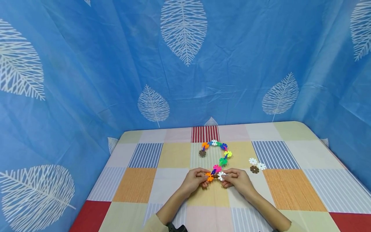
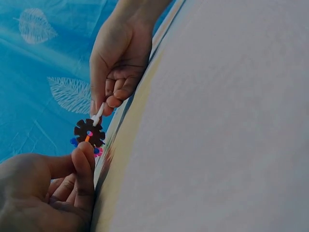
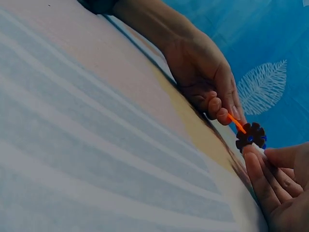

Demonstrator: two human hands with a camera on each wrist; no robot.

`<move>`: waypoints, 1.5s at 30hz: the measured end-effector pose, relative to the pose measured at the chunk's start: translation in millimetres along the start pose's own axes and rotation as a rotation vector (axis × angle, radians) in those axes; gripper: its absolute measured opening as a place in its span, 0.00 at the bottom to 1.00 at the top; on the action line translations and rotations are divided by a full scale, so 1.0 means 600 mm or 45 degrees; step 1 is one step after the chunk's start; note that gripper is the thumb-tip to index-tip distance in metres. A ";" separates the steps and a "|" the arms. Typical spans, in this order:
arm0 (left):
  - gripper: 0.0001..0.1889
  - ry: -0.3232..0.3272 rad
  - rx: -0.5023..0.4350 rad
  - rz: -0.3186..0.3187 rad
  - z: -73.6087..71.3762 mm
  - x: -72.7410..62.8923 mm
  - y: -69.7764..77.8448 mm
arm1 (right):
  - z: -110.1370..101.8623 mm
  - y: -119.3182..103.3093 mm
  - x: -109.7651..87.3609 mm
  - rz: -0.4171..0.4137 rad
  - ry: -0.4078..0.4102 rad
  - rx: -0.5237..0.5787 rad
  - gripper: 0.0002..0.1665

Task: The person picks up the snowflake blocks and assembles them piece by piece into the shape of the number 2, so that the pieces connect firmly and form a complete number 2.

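Observation:
My left hand (image 1: 195,178) pinches an orange snowflake-shaped interlocking disc (image 1: 209,177) between thumb and fingers. Opposite it, my right hand (image 1: 240,181) pinches a white interlocking disc (image 1: 221,175). Between the two sits a brown disc (image 2: 81,129), and in both wrist views the orange and white discs meet its edge. Behind the hands, a curved chain of linked discs runs from a pink disc (image 1: 217,168) past a green disc (image 1: 223,161) and a yellow disc (image 1: 228,154). It arcs round to another brown disc (image 1: 202,153) at its far left end.
Two loose white discs, one at the back (image 1: 252,161) and one at the side (image 1: 261,166), lie with a loose brown disc (image 1: 254,169) right of my right hand. A patchwork cloth (image 1: 139,183) covers the table. Blue leaf-print curtains (image 1: 226,64) surround it on the back and sides.

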State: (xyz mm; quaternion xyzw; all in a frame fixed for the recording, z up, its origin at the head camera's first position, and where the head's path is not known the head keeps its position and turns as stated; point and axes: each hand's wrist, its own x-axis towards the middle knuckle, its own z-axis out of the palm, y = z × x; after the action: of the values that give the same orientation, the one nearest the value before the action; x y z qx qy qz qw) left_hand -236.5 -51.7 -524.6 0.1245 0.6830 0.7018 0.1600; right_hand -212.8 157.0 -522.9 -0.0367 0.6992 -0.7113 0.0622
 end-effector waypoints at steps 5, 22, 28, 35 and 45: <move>0.10 -0.033 -0.005 0.035 0.005 -0.010 0.013 | -0.001 0.003 -0.001 -0.009 -0.030 0.015 0.19; 0.11 0.014 0.069 0.042 0.013 -0.025 0.043 | -0.070 -0.013 0.026 -0.365 0.242 -0.717 0.17; 0.11 0.024 0.101 0.037 0.010 -0.019 0.032 | -0.148 -0.006 0.039 -0.586 0.558 -1.114 0.17; 0.11 0.026 0.110 0.041 0.001 -0.003 -0.001 | -0.184 0.007 0.037 -0.517 0.605 -1.235 0.19; 0.12 0.009 0.099 0.052 -0.001 0.001 -0.008 | -0.180 0.016 0.039 -0.599 0.570 -1.036 0.13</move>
State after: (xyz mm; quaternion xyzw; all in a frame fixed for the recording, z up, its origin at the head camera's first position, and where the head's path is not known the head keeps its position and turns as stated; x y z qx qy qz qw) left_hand -236.7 -51.8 -529.7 0.1420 0.7075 0.6784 0.1381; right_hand -250.4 260.7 -535.4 -0.0612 0.8881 -0.3671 -0.2696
